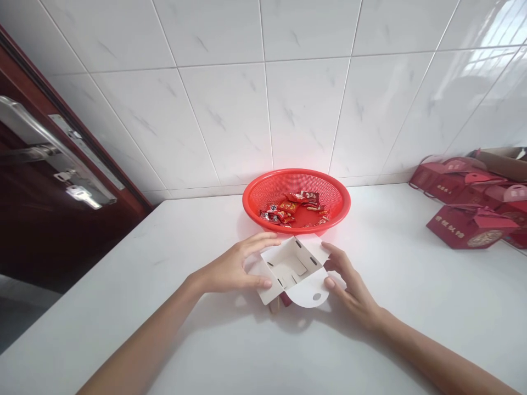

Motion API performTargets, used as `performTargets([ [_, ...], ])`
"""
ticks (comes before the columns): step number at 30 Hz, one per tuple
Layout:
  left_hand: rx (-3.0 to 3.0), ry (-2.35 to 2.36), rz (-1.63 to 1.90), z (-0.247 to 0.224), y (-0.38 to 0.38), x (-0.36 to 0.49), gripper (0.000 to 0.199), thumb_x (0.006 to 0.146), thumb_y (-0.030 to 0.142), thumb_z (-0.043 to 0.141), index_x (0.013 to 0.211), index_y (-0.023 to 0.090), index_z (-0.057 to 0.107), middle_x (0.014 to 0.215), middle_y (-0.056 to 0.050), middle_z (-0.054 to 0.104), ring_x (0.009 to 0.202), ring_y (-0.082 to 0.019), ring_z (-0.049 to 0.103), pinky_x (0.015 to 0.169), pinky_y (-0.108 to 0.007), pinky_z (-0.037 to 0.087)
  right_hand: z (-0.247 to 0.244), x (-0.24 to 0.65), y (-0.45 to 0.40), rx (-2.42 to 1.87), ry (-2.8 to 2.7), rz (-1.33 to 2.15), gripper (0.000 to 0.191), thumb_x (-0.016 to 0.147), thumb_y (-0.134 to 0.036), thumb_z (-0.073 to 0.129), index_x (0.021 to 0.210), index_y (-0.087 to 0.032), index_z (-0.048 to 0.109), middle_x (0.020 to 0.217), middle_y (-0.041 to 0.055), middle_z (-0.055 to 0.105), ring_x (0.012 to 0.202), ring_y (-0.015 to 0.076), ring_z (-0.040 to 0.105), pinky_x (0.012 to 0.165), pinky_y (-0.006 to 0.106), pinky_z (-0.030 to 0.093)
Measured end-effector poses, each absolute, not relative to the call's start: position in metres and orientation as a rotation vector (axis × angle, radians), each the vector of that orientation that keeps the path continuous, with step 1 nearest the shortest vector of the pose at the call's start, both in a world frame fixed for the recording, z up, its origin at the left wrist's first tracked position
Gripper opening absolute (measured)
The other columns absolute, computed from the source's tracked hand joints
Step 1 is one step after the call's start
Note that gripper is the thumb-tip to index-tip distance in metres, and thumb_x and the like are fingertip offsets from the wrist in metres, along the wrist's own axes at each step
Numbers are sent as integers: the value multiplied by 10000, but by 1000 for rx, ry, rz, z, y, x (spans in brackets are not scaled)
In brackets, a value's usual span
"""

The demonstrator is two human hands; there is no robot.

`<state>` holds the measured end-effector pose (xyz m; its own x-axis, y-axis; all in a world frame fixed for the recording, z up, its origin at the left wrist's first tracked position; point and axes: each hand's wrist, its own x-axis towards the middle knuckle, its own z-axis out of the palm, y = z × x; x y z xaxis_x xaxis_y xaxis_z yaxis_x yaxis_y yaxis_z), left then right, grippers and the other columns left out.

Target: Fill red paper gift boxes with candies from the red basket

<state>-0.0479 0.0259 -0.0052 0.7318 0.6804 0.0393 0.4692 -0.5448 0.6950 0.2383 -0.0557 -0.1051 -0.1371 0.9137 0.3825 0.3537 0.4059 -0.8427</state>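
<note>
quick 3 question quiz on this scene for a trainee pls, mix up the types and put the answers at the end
1. Multiple choice: what lies in the red basket?
a) a bunch of keys
b) small wrapped packets
c) folded towels

2. True or false: only the left hand touches the white-lined open box; the right hand is well away from it.

3. Fill in the blank: the closed red boxes stand toward the ____ end of the white counter, as the person sees it.

Key: 1 b; 2 false, both hands touch it; 3 right.
</note>
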Motion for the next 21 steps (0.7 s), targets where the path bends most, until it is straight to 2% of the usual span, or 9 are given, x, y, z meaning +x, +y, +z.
performTargets([
  [3,2218,840,433,-8,31,-51,767,742,442,859,1448,340,578,1563,-77,514,1469,-316,447,1167,-469,448,-105,242,-53,-1097,-1680,691,557,1048,-576,377,1497,-246,352,1036,92,697,980,256,694,912,430,559],
  [6,2173,839,500,-11,34,-52,712,718,435,860,1380,300,637,1493,-88,583,1420,-321,504,1169,-473,443,-105,247,-50,-1154,-1619,658,549,1054,-576,336,1483,-238,385,954,84,702,1161,292,655,994,477,517],
  [9,2096,878,625,-13,36,-49,550,739,454,826,1242,259,719,1376,-98,667,1323,-317,593,1126,-459,485,-103,249,-48,-1221,-1540,704,545,1041,-590,364,1449,-235,423,931,92,708,1274,308,601,967,474,529],
  [11,2009,915,742,-13,36,-47,410,776,470,785,1112,236,765,1272,-105,722,1237,-311,649,1087,-445,514,-100,246,-48,-1232,-1484,759,520,1035,-596,375,1410,-243,450,899,85,710,1164,297,659,913,459,553],
  [13,1906,941,861,-13,38,-46,320,815,487,737,980,217,784,1146,-103,765,1140,-299,691,1040,-430,540,-96,242,-48,-1211,-1420,826,489,1024,-609,390,1352,-257,479,860,68,698,975,276,705,838,439,575],
  [16,1784,993,1003,-17,45,-46,321,858,506,682,864,201,782,998,-88,788,1024,-274,712,988,-411,557,-90,234,-49,-1150,-1343,973,427,1014,-600,420,1249,-257,515,826,41,656,756,232,679,730,396,584],
  [21,1623,1151,1106,-35,56,-51,361,814,531,686,776,179,757,901,-94,785,923,-265,716,938,-416,572,-90,233,-49,-1179,-1415,1075,375,1011,-567,464,974,-214,588,843,50,648,795,210,639,739,341,554],
])
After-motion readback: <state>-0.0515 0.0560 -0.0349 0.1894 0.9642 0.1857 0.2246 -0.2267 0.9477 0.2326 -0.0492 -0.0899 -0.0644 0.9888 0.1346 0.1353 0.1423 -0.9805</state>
